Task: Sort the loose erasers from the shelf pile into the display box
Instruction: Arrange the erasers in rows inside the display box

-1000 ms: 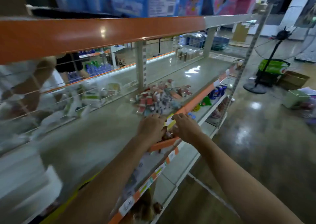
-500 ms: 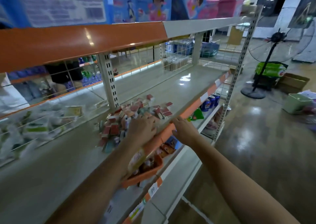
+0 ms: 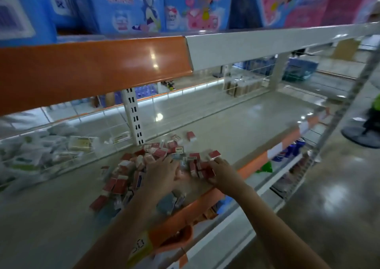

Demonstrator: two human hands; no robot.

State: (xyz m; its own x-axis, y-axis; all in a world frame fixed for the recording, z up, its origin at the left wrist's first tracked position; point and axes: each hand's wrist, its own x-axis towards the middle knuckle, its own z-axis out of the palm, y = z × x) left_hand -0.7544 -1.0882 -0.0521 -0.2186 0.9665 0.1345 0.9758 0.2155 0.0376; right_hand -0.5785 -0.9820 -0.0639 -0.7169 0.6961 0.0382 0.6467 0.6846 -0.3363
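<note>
The loose erasers (image 3: 156, 161), mostly red-and-white sleeved blocks, lie heaped on the grey shelf (image 3: 236, 133) near its orange front edge, a few strays scattered toward the back. The left hand (image 3: 162, 174) rests palm-down on the middle of the pile; its fingers are hidden among the blocks, so whether its grip holds any I cannot tell. The right hand (image 3: 222, 172) sits at the pile's right side, fingers curled, its grip pinching a cluster of erasers. The orange display box (image 3: 174, 238) hangs below the shelf edge. Blue packages (image 3: 127, 7) fill the shelf above.
</note>
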